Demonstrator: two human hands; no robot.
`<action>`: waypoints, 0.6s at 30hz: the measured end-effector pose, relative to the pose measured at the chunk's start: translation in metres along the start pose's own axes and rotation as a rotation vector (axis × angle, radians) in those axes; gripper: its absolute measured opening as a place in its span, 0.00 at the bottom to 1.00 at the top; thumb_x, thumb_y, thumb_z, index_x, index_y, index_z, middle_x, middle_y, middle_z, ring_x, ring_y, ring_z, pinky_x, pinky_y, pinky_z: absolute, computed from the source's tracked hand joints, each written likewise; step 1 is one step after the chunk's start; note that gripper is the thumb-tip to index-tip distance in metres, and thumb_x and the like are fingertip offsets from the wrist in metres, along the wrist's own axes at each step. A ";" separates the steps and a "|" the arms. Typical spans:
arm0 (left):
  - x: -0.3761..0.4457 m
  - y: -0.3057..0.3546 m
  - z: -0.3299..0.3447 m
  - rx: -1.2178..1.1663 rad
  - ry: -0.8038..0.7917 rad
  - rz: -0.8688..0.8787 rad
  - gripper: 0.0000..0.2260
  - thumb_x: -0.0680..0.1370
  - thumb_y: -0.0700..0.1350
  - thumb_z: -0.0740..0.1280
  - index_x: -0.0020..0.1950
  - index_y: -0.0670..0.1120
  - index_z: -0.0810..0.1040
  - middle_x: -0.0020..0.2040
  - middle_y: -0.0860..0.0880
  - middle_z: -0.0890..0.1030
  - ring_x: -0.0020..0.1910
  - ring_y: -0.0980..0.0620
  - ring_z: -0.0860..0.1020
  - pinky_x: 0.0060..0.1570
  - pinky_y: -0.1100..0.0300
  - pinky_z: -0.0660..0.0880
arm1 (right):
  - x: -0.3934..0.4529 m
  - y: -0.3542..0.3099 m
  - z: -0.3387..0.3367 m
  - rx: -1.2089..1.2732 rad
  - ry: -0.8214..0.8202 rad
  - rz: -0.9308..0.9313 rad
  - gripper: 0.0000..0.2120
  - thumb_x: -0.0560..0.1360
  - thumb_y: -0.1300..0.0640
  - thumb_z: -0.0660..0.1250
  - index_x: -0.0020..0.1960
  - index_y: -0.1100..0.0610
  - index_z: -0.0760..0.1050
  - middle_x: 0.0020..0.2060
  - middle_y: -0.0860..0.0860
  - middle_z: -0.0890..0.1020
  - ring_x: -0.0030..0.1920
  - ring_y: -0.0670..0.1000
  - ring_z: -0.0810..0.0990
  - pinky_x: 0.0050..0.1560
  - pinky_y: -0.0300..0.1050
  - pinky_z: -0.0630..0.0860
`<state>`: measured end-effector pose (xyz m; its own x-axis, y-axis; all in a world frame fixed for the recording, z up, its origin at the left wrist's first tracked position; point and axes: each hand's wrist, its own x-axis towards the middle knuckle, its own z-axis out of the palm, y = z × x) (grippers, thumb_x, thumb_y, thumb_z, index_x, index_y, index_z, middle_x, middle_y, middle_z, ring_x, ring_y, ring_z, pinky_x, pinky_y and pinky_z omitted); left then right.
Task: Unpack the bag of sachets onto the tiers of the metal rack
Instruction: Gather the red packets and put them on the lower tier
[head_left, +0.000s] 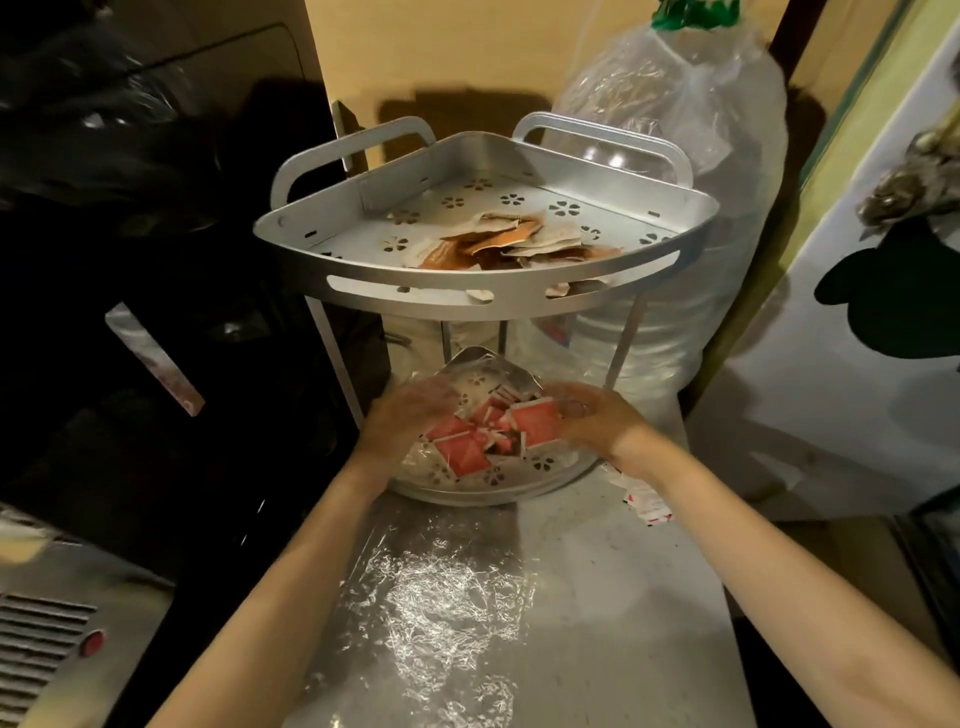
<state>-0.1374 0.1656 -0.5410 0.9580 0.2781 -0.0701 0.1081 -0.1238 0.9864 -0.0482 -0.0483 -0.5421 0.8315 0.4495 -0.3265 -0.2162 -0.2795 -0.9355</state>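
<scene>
A two-tier metal corner rack stands on a steel counter. Its top tier holds a heap of orange and white sachets. On the bottom tier lies a pile of red and white sachets, partly inside a thin clear plastic bag. My left hand rests on the left side of that pile, fingers curled over the plastic. My right hand is on the right side, fingers touching a red sachet. Motion blur hides how firmly either hand grips.
A few red and white sachets lie on the counter right of the rack. A large clear bag of plastic cups stands behind the rack at right. Dark equipment fills the left. A white panel is at right.
</scene>
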 end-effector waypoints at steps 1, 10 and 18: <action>0.002 -0.003 -0.003 -0.033 0.014 -0.014 0.11 0.75 0.38 0.65 0.57 0.40 0.78 0.56 0.45 0.79 0.56 0.49 0.78 0.55 0.61 0.74 | 0.001 -0.001 -0.004 -0.022 -0.018 0.004 0.22 0.65 0.62 0.75 0.57 0.50 0.76 0.55 0.51 0.81 0.56 0.52 0.79 0.52 0.46 0.79; -0.004 0.008 -0.016 -0.210 0.133 -0.022 0.07 0.71 0.36 0.69 0.39 0.47 0.83 0.34 0.54 0.85 0.36 0.59 0.83 0.39 0.68 0.78 | -0.010 -0.006 -0.020 -0.045 -0.078 -0.094 0.13 0.70 0.57 0.70 0.55 0.53 0.80 0.49 0.50 0.85 0.51 0.49 0.83 0.55 0.43 0.78; -0.006 0.027 -0.015 -0.185 0.177 -0.003 0.03 0.71 0.38 0.70 0.41 0.44 0.80 0.27 0.58 0.82 0.29 0.64 0.80 0.29 0.72 0.74 | -0.014 -0.020 -0.020 -0.111 0.054 -0.193 0.12 0.71 0.61 0.69 0.53 0.62 0.79 0.46 0.51 0.83 0.39 0.36 0.82 0.40 0.25 0.75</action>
<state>-0.1439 0.1750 -0.5114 0.8946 0.4424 -0.0623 0.0452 0.0491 0.9978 -0.0448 -0.0660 -0.5159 0.8789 0.4582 -0.1326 0.0045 -0.2860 -0.9582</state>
